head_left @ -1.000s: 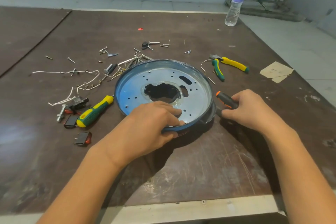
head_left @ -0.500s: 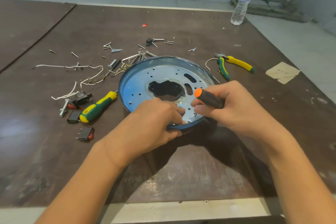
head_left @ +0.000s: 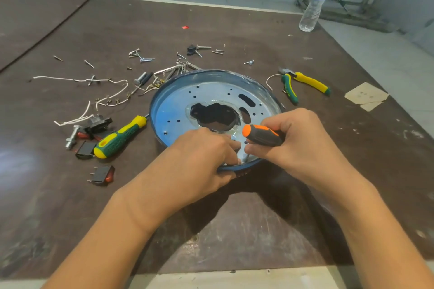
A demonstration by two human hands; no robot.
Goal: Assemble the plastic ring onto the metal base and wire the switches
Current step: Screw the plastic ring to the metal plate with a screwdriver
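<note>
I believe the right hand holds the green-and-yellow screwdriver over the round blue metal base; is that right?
Not quite: the head view shows the right hand holding the orange-and-black screwdriver over the round blue metal base; the green-and-yellow screwdriver lies on the table.

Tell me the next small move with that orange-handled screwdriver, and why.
Probably press the tip down and start turning. The right hand grips the screwdriver with its shaft pointing down at the near rim of the metal base, right beside the left hand, which grips that rim. Whether a screw sits under the tip is hidden.
</note>
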